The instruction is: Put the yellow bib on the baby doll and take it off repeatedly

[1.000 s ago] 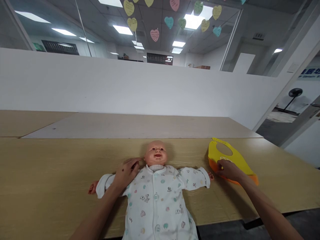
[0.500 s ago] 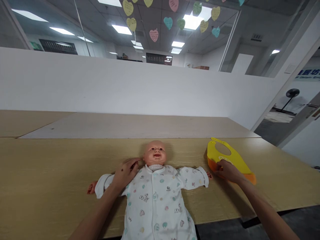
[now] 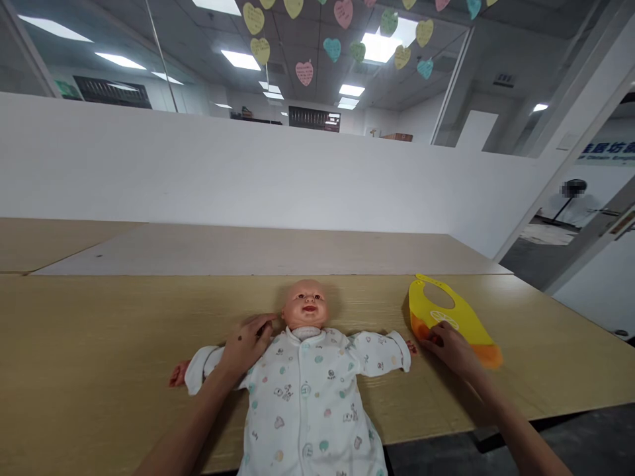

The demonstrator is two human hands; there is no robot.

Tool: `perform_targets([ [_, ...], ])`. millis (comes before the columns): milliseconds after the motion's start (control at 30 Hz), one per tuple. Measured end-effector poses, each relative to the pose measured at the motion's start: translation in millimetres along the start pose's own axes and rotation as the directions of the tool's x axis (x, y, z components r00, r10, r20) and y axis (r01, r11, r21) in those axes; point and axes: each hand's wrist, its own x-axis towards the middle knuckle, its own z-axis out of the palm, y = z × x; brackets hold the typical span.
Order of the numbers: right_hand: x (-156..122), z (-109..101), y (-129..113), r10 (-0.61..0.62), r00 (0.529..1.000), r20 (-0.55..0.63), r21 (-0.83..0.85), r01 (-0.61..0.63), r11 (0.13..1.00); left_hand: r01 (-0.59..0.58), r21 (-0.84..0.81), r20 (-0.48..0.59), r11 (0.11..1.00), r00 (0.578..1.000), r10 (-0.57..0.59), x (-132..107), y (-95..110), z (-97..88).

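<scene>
One vinyl baby doll (image 3: pixel 306 305) is lying on its back on the pale wood-grain worktop (image 3: pixel 99 337), its smooth, moulded head pointing to the far side and its arms spreading out to both sides. It is wearing one soft white sleepsuit (image 3: pixel 307 403), printed with small coloured motifs and closed by a row of buttons down the front. The person's left hand (image 3: pixel 245 344) is resting over the doll's shoulder, with its fingers (image 3: pixel 262 320) lightly curved beside the doll's neck; whether they are gripping anything, I cannot tell. To the right of the doll, and just beside its small hand, one flexible silicone bib (image 3: pixel 446 314) is lying flat. It is bright yellow, with a rounded neck opening and an orange catch-pocket along its near edge. The person's right hand (image 3: pixel 446 347) is reaching over that orange edge, with its fingers (image 3: pixel 430 338) curling against the bib, though I cannot tell whether they are pinching it or only touching it.
</scene>
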Motion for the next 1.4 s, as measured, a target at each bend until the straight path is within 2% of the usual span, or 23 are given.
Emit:
perform_targets([
  [133, -9.9, 10.9, -1.4, -0.023, 0.994, -0.105, -0.018, 0.021, 1.000, 0.008, -0.004, -0.001, 1.000, 1.000, -0.008, -0.1, 1.5, -0.3],
  [400, -25.8, 27.6, -8.7, -0.164, 0.960, -0.226, -0.227, 0.112, 0.967, -0.019, -0.025, 0.005, 1.000, 1.000, 0.019, 1.6, 4.6, -2.8],
  [500, -28.0, 28.7, -10.3, -0.184, 0.951, -0.248, -0.221, 0.129, 0.967, 0.000, -0.018, 0.006, 1.000, 1.000, 0.001, 1.9, 5.7, -3.2],
  [633, -24.6, 27.4, -6.4, -0.115, 0.967, -0.225, -0.130, 0.087, 0.988, -0.039, 0.027, 0.010, 0.999, 0.999, 0.039, -2.0, 4.6, -6.4],
  [733, -20.7, 25.9, -1.2, -0.048, 0.978, -0.204, -0.003, 0.049, 0.999, -0.102, 0.088, -0.036, 0.991, 0.994, 0.105, -10.4, 3.7, -14.6],
  [833, -18.6, 25.2, 0.6, -0.028, 0.980, -0.197, 0.043, 0.037, 0.998, -0.149, 0.192, -0.090, 0.970, 0.981, 0.169, -23.6, 4.6, -28.5],
  [933, -21.0, 23.8, -8.8, -0.072, 0.955, -0.288, 0.006, 0.077, 0.997, -0.211, 0.269, -0.043, 0.940, 0.972, 0.230, -41.4, 3.6, -45.4],
  [1000, -25.8, 20.2, -23.8, -0.099, 0.936, -0.337, 0.018, 0.112, 0.994, -0.272, 0.318, 0.011, 0.908, 0.959, 0.283, -54.3, -1.3, -56.1],
  [1067, -32.2, 13.9, -44.3, -0.137, 0.943, -0.304, 0.098, 0.174, 0.980, -0.376, 0.348, 0.083, 0.859, 0.925, 0.371, -65.3, -10.0, -65.3],
  [1133, -38.3, 6.7, -66.6, -0.230, 0.953, -0.199, 0.181, 0.267, 0.947, -0.460, 0.363, 0.168, 0.810, 0.888, 0.429, -72.0, -20.7, -71.9],
  [1200, -41.9, 1.5, -86.1, -0.346, 0.936, -0.057, 0.203, 0.350, 0.914, -0.511, 0.370, 0.243, 0.776, 0.860, 0.450, -73.6, -31.1, -75.0],
  [1300, -39.3, 2.7, -104.2, -0.468, 0.873, 0.136, 0.190, 0.441, 0.877, -0.510, 0.397, 0.261, 0.763, 0.860, 0.439, -70.0, -42.6, -72.2],
  [1400, -29.6, 12.1, -111.1, -0.466, 0.861, 0.202, 0.149, 0.444, 0.884, -0.485, 0.447, 0.228, 0.751, 0.874, 0.429, -65.7, -45.9, -64.3],
])
